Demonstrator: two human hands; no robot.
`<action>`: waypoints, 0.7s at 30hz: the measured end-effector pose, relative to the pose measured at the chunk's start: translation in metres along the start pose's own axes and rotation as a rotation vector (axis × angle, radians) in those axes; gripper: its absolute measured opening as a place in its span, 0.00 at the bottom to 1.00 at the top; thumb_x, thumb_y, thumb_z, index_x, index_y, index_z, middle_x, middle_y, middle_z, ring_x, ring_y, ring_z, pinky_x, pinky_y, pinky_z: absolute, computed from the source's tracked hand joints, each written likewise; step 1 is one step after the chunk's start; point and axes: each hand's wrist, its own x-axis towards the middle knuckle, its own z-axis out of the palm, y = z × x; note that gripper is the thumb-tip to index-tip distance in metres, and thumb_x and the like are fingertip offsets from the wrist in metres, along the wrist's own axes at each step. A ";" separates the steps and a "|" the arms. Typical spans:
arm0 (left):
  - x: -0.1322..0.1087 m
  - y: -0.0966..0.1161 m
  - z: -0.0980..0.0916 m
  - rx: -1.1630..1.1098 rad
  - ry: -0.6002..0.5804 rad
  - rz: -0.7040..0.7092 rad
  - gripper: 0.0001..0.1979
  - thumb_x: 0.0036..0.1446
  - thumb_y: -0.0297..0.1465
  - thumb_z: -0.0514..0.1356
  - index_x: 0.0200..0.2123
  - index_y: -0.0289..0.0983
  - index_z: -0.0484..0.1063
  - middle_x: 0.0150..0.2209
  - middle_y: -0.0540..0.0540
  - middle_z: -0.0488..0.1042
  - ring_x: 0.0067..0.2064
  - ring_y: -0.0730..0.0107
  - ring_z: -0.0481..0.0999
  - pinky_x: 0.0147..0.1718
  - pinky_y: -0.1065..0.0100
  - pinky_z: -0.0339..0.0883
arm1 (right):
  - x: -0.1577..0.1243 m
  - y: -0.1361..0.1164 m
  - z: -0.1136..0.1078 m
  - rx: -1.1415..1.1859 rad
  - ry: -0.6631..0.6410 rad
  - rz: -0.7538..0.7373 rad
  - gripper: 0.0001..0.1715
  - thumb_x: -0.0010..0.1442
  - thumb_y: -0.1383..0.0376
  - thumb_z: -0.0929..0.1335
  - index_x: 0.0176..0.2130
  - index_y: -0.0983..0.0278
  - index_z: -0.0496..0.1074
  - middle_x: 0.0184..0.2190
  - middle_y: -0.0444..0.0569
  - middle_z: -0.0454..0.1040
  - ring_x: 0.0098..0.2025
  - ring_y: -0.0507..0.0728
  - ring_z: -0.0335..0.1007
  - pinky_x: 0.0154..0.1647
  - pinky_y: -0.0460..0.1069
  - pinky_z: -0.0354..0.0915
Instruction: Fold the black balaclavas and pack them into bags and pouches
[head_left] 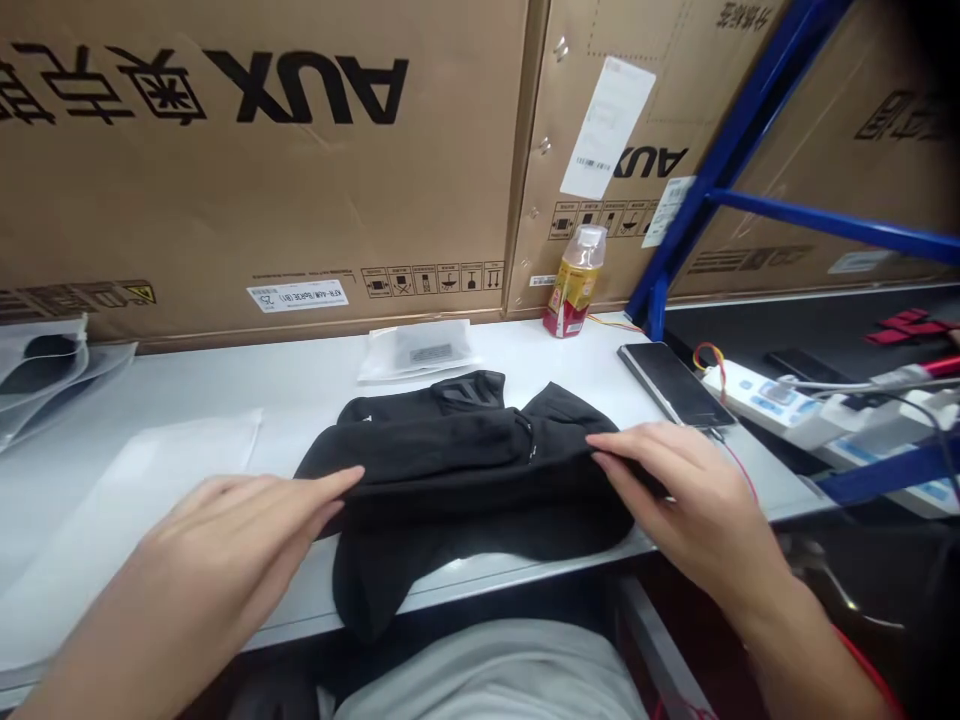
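Note:
A black cloth garment (pixel 450 480), folded over on itself, lies on the white table (pixel 225 390) and hangs past the front edge. My left hand (pixel 247 530) rests flat against its left side, fingertips on the fabric and not gripping it. My right hand (pixel 667 490) pinches the fold at the garment's right end, with the fingers over the edge. The thumb of that hand is hidden.
A flat plastic bag (pixel 416 352) lies behind the garment, with more clear bags (pixel 37 375) at the left. Further back stand a drink bottle (pixel 574 285), a phone (pixel 675 385), a power strip (pixel 765 400), large cartons (pixel 262 170) and a blue rack (pixel 720 170).

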 end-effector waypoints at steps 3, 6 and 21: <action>0.029 0.017 0.007 0.202 -0.012 0.054 0.26 0.69 0.30 0.48 0.66 0.50 0.71 0.60 0.46 0.78 0.59 0.37 0.77 0.55 0.33 0.67 | 0.018 -0.005 0.022 -0.099 -0.043 -0.023 0.17 0.72 0.70 0.64 0.53 0.62 0.78 0.54 0.54 0.81 0.55 0.67 0.78 0.58 0.65 0.72; 0.043 0.049 0.019 0.188 0.052 0.225 0.32 0.66 0.23 0.48 0.71 0.45 0.63 0.72 0.46 0.64 0.71 0.42 0.64 0.66 0.34 0.57 | 0.018 -0.023 0.033 -0.058 -0.011 -0.098 0.24 0.71 0.74 0.62 0.60 0.62 0.74 0.64 0.54 0.74 0.69 0.67 0.65 0.67 0.67 0.66; 0.035 0.059 0.052 -0.024 -0.148 0.264 0.38 0.73 0.47 0.53 0.78 0.47 0.40 0.75 0.47 0.55 0.74 0.51 0.58 0.70 0.44 0.60 | -0.005 -0.029 0.043 -0.032 -0.401 -0.086 0.33 0.76 0.63 0.59 0.75 0.64 0.53 0.75 0.51 0.54 0.77 0.65 0.47 0.74 0.68 0.56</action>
